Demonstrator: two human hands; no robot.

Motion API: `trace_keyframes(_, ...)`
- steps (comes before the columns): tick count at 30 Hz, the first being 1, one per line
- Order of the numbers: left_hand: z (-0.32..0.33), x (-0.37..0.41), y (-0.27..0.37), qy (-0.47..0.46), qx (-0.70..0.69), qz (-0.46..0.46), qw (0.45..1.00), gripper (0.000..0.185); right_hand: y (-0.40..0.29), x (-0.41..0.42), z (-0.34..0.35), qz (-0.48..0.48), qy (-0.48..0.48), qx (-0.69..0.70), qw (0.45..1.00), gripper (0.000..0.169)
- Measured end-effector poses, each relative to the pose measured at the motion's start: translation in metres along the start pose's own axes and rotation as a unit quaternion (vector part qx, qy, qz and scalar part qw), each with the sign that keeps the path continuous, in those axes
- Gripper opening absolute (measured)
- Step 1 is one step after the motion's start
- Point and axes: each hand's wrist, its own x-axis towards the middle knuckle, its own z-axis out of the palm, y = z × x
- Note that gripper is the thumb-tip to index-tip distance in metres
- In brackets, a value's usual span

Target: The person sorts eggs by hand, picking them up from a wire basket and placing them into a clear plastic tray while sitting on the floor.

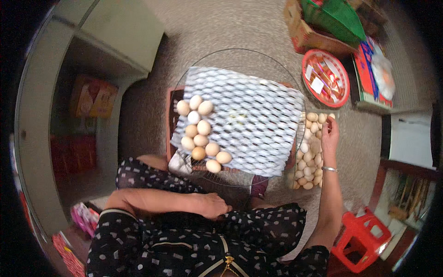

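Note:
At the far right corner of a long container packed with eggs, my right hand has its bent fingertips against a pale egg. Whether they grip it cannot be made out. My left hand rests on my lap, fingers loosely curled, their undersides hidden. Before me, a white foam net sheet covers much of a round wire rack. Several loose brown and cream eggs lie along its left side, with one whiter egg among them.
Beneath the rack is a reddish-brown crate. A red plastic basket of wrapped packets stands beyond the egg container, near a cardboard box. A red plastic stool is at lower right. Cabinet furniture borders the left.

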Motion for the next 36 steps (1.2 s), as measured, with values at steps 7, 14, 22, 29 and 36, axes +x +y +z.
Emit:
trace_keyframes(7,0.011,-0.004,0.013,0.014,0.075,0.032,0.997,0.038,-0.213,-0.041,0.099,-0.222,-0.309,0.031,0.924,0.024)
trace_keyframes(14,0.007,-0.019,0.009,0.072,0.116,0.017,0.991,0.035,-0.286,-0.104,0.196,-0.213,-0.427,-0.137,0.868,0.029)
trace_keyframes(22,0.005,-0.044,0.015,0.126,0.144,-0.003,0.982,0.029,-0.246,-0.117,0.243,-0.180,-0.381,-0.115,0.900,0.035)
trace_keyframes(29,0.001,-0.050,0.021,0.141,0.169,-0.022,0.975,0.035,-0.249,-0.101,0.237,0.138,-0.463,0.051,0.874,0.030)
trace_keyframes(36,-0.002,-0.065,0.027,0.152,0.166,-0.028,0.974,0.030,-0.267,-0.074,0.232,0.308,-0.378,0.347,0.801,0.017)
